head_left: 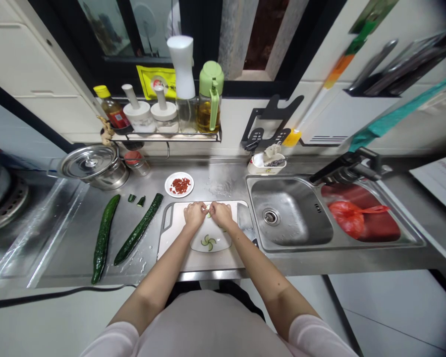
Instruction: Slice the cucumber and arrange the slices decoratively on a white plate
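1. At far left on the steel bench [67,238], we see a long cucumber [104,238], apparently whole and not yet cut.
2. Beside it, two short cucumber ends [137,200] lie near the tip of a second cucumber [139,230]; we judge that some trimming is done, with most of the vegetable left.
3. Just behind the cutting board [167,243], a small white saucer [167,185] holds chopped red pieces [180,186], already prepared.
4. Over the board, we find the left hand [195,214] with its fingers drawn together, meeting the other hand above a white plate [196,245].
5. Between the hands shows a green cucumber slice [208,215]; we cannot tell which hand, if either, grips it. At the plate's near edge, a pinwheel of slices [208,242] is laid out, while the plate's middle looks bare. We read the arranging as partly done.
6. The right hand [221,215] is likewise bunched at the fingertips, its grip unclear to us.
7. At right, beyond the board, we see a double sink [301,223], a knotted red plastic bag [347,218] in its right basin.
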Demonstrator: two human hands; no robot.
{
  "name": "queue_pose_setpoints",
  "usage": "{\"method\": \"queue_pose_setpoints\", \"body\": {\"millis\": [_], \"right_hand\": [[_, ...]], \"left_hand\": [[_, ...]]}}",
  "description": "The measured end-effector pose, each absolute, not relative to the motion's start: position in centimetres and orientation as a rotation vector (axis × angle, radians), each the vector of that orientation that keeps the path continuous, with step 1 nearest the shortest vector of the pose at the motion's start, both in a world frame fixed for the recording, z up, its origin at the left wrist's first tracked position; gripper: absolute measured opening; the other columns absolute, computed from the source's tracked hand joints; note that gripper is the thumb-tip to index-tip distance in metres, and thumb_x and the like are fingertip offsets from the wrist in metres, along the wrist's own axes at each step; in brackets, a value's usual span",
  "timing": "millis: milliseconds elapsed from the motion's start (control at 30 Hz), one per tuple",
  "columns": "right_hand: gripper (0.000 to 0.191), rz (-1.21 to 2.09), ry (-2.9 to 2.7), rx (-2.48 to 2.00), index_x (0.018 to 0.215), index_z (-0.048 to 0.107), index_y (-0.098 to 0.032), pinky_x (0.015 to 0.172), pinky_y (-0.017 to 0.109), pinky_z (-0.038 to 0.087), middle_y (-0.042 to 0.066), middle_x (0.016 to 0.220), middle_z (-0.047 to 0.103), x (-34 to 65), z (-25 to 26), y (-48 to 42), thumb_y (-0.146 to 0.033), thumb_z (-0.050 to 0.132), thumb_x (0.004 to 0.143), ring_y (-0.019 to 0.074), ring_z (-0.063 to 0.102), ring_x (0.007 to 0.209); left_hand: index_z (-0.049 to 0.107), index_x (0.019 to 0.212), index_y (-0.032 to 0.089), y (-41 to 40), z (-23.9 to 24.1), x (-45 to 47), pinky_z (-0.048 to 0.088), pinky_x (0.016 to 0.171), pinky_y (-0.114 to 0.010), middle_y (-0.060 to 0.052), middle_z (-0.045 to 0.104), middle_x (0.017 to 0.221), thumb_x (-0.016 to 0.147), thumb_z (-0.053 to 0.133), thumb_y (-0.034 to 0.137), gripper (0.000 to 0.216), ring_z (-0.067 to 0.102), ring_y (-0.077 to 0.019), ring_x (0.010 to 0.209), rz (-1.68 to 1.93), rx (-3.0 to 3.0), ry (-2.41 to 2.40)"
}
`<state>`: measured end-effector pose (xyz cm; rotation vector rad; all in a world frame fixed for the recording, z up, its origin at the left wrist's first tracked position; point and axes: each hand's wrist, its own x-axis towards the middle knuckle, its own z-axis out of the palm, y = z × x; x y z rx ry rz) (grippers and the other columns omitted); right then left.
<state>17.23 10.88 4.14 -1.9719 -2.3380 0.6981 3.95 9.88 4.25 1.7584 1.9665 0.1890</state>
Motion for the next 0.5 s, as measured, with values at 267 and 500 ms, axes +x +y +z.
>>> {"method": "queue_pose_setpoints", "body": {"millis": [267, 500], "right_hand": [[0.018, 0.726, -2.313, -1.963, 0.096, 0.063, -0.021, 0.081, 0.029, 0.027, 0.005, 0.097, 0.072, 17.3, 4.2, 10.9, -0.025, 0.047, 0.092, 0.0185, 0.060, 0.096], [0.019, 0.752, -2.086, -1.954, 0.094, 0.065, -0.021, 0.075, 0.025, 0.031, 0.003, 0.087, 0.071, 18.3, 4.7, 11.0, -0.027, 0.047, 0.089, 0.0166, 0.059, 0.085]], "left_hand": [[0.069, 0.095, 0.026, 9.9, 4.3, 3.9, 0.037, 0.086, -0.032, -0.004, 0.071, 0.105, 0.084, 0.062, 0.036, 0.016, 0.058, -0.0218, 0.104, 0.223, 1.719, 1.970], [0.069, 0.092, 0.028, 10.1, 4.4, 3.0, 0.040, 0.077, -0.027, 0.001, 0.073, 0.091, 0.081, 0.063, 0.036, 0.015, 0.063, -0.0175, 0.090, 0.360, 1.552, 1.956]]}}
